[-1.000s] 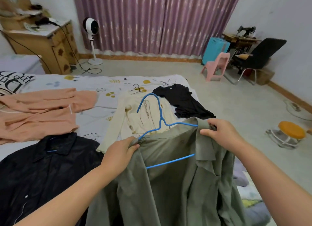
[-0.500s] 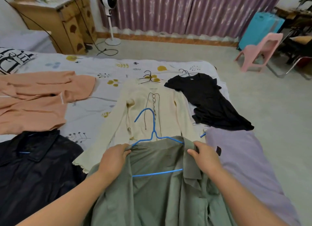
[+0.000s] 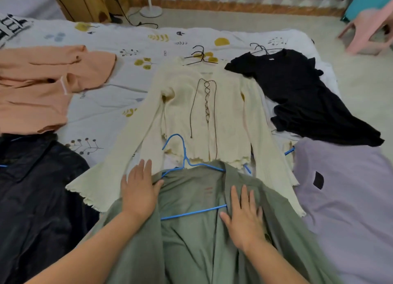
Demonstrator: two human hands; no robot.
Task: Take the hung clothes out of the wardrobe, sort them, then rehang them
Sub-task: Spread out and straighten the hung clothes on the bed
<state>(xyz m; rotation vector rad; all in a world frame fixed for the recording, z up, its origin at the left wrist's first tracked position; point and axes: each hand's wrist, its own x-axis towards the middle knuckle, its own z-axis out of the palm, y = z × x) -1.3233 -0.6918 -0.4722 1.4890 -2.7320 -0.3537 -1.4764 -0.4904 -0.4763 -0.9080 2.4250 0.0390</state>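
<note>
A grey-green jacket (image 3: 191, 237) on a blue hanger (image 3: 182, 156) lies flat on the bed in front of me, over the hem of a cream lace-up top (image 3: 202, 113). My left hand (image 3: 138, 190) rests flat on the jacket's left shoulder, fingers spread. My right hand (image 3: 244, 218) presses flat on its right lapel. Neither hand grips anything. Around them lie a peach garment (image 3: 36, 88), a black jacket (image 3: 36, 198), a black dress (image 3: 308, 96) and a lilac garment (image 3: 350, 198).
The bed sheet (image 3: 119, 41) is white with a leaf print. Black wire hangers (image 3: 200, 56) stick out above the cream top. A pink chair (image 3: 370, 26), a fan base (image 3: 151, 11) and a wooden cabinet (image 3: 85, 3) stand on the floor beyond the bed.
The jacket has gone from held up by its shoulders to laid down on the bed. Both hands let go of it and now lie flat on it. My view tilted down.
</note>
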